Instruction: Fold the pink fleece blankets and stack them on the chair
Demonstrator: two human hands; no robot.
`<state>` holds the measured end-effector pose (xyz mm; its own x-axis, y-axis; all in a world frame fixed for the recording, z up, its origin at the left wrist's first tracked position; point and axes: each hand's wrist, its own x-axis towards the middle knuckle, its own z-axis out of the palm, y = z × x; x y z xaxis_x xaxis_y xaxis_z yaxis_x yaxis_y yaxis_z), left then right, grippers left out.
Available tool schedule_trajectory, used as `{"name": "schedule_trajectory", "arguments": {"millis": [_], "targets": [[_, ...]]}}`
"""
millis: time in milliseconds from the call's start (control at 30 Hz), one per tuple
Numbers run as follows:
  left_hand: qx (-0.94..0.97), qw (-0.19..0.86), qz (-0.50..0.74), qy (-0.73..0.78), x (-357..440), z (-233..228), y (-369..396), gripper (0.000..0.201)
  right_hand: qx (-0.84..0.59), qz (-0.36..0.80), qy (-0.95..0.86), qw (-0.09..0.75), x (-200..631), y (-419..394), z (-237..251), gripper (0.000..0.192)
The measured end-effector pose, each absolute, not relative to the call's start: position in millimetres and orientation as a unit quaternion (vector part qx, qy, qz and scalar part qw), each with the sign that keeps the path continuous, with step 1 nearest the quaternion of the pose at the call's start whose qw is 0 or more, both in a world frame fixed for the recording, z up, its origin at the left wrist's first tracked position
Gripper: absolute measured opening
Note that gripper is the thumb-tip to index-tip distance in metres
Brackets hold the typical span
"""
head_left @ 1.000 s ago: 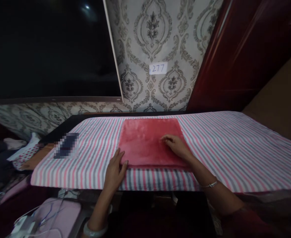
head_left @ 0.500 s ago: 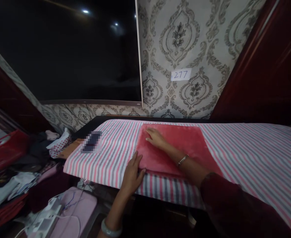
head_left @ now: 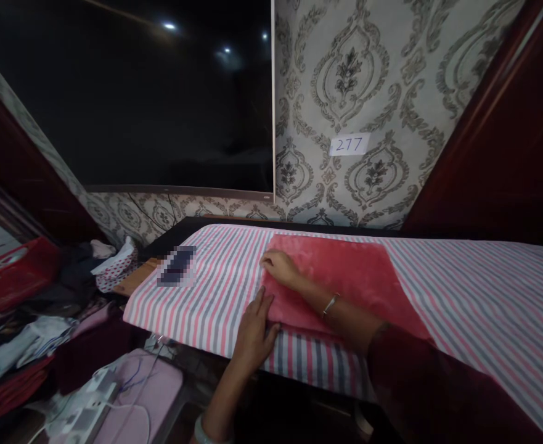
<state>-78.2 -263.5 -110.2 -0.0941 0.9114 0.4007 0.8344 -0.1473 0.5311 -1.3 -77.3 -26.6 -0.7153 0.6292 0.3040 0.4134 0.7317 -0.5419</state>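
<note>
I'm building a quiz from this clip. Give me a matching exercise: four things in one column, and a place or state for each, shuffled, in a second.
Things:
1. left hand
2. right hand
3. red cloth
4. paper label 277

Places or states:
A. stuck on the patterned wall
B. lying folded on the striped sheet
C. flat at the cloth's near left corner
D. resting on the cloth's left edge

Pairs: 1-C, 2-D, 3-B, 4-A

Dim indoor light, warm cast | small ceiling-lamp glints on the dark screen [head_left: 160,105] | striped cloth [head_left: 460,290] and patterned wall [head_left: 368,80] lit best | heavy shadow below the surface | wide-angle bending at edges | soft, grainy detail
</note>
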Motion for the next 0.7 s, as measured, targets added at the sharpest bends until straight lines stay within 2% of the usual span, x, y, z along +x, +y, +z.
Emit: {"name": "schedule_trajectory", "arguments": {"millis": [133, 200, 300, 467, 567, 700], "targets": [[0.682, 0.051, 0.350, 0.640, -85.4, -103.6, -262.6, 0.058, -0.182, 0.291, -0.902, 0.260, 31.9, -73.6, -20.3, 0.026], [0.678, 0.036, 0.339, 0.651, -89.2, -90.8, -260.2, 0.049, -0.223, 0.252, -0.898, 0.284, 62.0, -61.7, -20.2, 0.031], [0.655, -0.028, 0.320, 0.684, -87.0, -61.1, -250.2, 0.037, -0.319, 0.163, -0.899, 0.254, 114.2, -50.1, -30.8, 0.044], [0.700, -0.056, 0.254, 0.664, -57.9, -28.3, -211.8, 0.053, -0.431, 0.066, -0.877, 0.203, 192.4, -66.9, -58.8, 0.058], [0.715, -0.035, 0.192, 0.671, -41.6, -33.7, -191.5, 0.067, -0.477, 0.031, -0.861, 0.174, 222.1, -81.1, -69.4, 0.061], [0.698, 0.006, 0.104, 0.709, -34.8, -51.0, -184.8, 0.073, -0.513, 0.000, -0.847, 0.141, 237.5, -92.2, -81.0, 0.062]]}}
